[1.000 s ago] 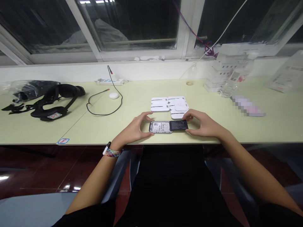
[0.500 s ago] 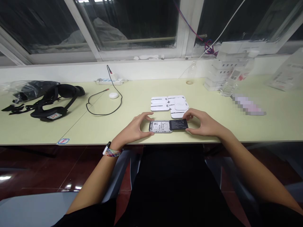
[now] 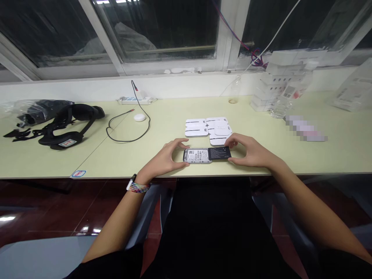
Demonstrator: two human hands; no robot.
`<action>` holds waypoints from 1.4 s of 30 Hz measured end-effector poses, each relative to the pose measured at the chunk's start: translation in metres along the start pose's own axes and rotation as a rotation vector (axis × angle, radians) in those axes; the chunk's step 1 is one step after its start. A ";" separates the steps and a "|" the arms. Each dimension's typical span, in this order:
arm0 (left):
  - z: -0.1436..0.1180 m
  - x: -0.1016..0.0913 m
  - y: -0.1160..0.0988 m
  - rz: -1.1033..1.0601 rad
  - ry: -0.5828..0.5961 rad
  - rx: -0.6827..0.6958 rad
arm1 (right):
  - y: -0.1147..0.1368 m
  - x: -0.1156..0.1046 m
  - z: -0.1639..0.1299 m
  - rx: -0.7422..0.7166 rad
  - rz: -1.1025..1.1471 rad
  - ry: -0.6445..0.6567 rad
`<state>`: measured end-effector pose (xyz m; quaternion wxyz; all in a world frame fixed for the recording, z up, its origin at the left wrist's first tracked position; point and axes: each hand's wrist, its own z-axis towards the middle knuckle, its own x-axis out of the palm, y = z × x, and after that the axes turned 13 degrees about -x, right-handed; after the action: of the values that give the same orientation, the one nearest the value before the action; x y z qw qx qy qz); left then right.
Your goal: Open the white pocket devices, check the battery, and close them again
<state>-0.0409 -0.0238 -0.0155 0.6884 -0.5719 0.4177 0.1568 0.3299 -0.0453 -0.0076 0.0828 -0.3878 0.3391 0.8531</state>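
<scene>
Between thumb and fingers, my left hand [image 3: 167,157] grips the left end of a small opened device body [image 3: 198,155], silver-framed with a printed label and QR code inside. My right hand [image 3: 247,151] pinches the right end of a flat black battery [image 3: 220,153] by its long edges. The battery's left edge meets the right end of the device body; whether it overlaps it, I cannot tell. Just behind them lie several white rectangular covers [image 3: 197,131] with black stripes, and a small white square piece [image 3: 221,128] rests on top of the right-hand group.
On the left lie a black headset [image 3: 68,130], a dark cable [image 3: 128,140] and a white round puck [image 3: 139,117]. A power strip [image 3: 136,100] sits by the wall. Back right stand white boxes [image 3: 266,93] and a clear bottle [image 3: 286,99]. The table's front edge runs close below my hands.
The view has shifted very slightly. Both hands, the device body and the battery keep practically the same positions.
</scene>
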 end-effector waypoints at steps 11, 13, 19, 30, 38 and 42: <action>0.000 0.000 -0.002 -0.001 0.002 -0.017 | -0.002 0.000 -0.001 -0.004 0.008 -0.007; 0.000 0.000 -0.002 -0.001 0.003 -0.015 | -0.002 0.000 -0.001 -0.003 0.006 -0.010; 0.000 0.000 0.000 -0.001 0.003 -0.011 | -0.001 0.000 -0.001 -0.009 0.010 -0.022; 0.001 0.001 0.003 -0.025 -0.001 0.005 | 0.009 0.007 0.026 -0.004 0.308 -0.189; 0.001 0.002 0.002 -0.027 0.003 -0.001 | 0.023 0.015 0.072 0.002 0.338 -0.072; 0.000 0.002 0.000 -0.031 0.001 0.002 | 0.027 0.018 0.085 -0.068 0.253 -0.001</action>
<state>-0.0400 -0.0241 -0.0171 0.6910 -0.5778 0.4093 0.1453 0.2548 -0.0135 0.0336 -0.0384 -0.3441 0.3560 0.8680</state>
